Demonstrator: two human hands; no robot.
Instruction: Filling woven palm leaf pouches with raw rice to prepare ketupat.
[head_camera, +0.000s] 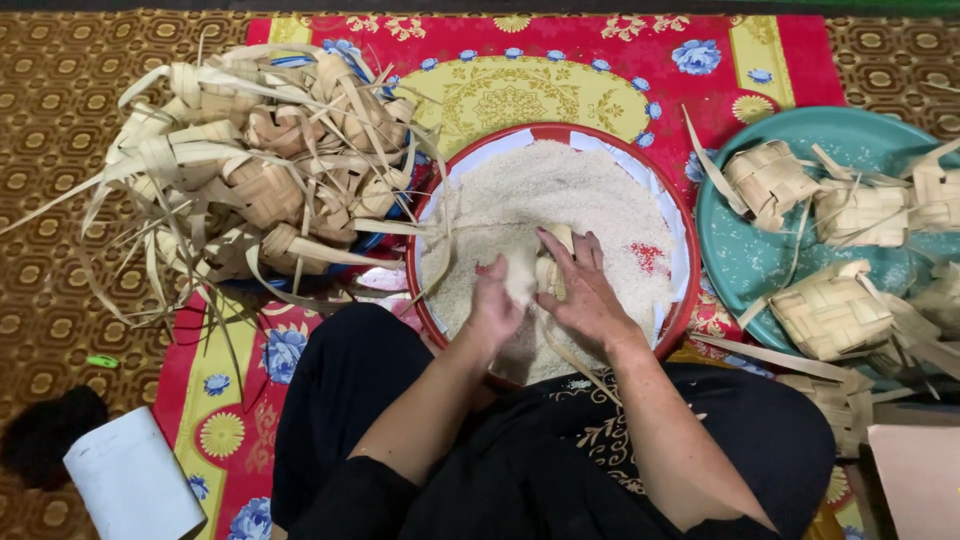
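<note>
Landmark: red floral mat (790, 60). On its left part, heap of empty woven palm-leaf pouches (260, 170). On its right edge, teal tray (760, 260) bearing woven pouches (830, 310). Off its lower left corner, white paper (130, 480) on brown patterned carpet (50, 200); black lump (45, 430) beside it.

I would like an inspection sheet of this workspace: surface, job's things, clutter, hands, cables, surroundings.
Surface: red floral mat on a brown patterned carpet.
Job's things: rice bowl with red rim; woven pouch held over the rice; pouch pile on the left side; teal tray with more pouches on the right.
Clutter: white roll, dark bundle, small green item.
Hands: left hand cupped with rice; right hand grips the pouch.
Cables: nothing seen.
Surroundings: person's dark-clothed lap at the bottom edge.
</note>
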